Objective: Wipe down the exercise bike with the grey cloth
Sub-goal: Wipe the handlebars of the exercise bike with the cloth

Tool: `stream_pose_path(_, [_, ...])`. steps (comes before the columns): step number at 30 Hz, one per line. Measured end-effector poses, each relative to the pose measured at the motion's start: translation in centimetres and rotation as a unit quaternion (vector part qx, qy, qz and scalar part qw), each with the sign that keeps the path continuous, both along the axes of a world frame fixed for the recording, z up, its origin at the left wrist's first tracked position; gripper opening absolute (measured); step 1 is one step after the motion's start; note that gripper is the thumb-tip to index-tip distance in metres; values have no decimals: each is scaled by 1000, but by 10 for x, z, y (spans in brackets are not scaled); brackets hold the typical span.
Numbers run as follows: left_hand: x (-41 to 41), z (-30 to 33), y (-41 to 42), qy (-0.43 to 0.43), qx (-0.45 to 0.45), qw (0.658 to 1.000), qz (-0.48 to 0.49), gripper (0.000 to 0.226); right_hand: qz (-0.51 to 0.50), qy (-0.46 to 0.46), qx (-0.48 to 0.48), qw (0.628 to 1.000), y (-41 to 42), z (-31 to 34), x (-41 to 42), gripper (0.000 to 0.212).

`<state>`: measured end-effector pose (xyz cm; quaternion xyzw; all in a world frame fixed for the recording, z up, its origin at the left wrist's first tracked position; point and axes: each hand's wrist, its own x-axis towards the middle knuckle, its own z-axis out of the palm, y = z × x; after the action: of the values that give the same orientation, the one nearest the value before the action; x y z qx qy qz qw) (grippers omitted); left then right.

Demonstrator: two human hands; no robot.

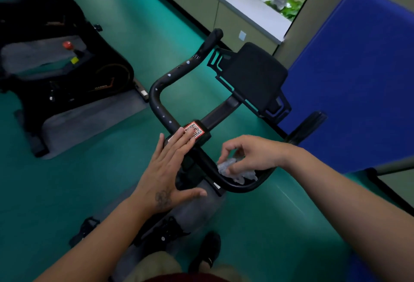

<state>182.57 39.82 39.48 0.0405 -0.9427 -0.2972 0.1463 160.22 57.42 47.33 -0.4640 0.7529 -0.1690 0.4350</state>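
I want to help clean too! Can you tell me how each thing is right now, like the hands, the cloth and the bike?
Left hand: open, flat fingers resting by the QR sticker.
Right hand: fingers curled, gripping the cloth.
Grey cloth: scrunched up, pressed on the right side of the handlebar.
Handlebar: left side spotted with white specks.
Tablet holder: holds nothing.

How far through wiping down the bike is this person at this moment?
Early to midway, as far as one frame shows. In hand: the right hand presses the grey cloth onto the handlebar's near right bend, while the left hand lies flat by the QR sticker. Left: pale spots still dot the left bar; the tablet holder shows no sign of wiping. Nothing looks clearly finished.
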Motion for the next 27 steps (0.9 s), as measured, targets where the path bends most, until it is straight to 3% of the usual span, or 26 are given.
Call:
stream_pose_path(5, [1,6,14,-10,8,999,36,127,35,17,-35,999,-3,-6,-2,23])
stream_pose_path(17, [2,21,41,-49,44,994,86,130,146,-41,74,986,4,5,-30,23])
stream_pose_path(21, [3,15,41,-45,34,995,87,129,110,-56,62,990,2,0,-19,18])
stream_pose_path(27, [1,4,36,-10,34,996,82,124,56,-59,66,994,24,14,-25,32])
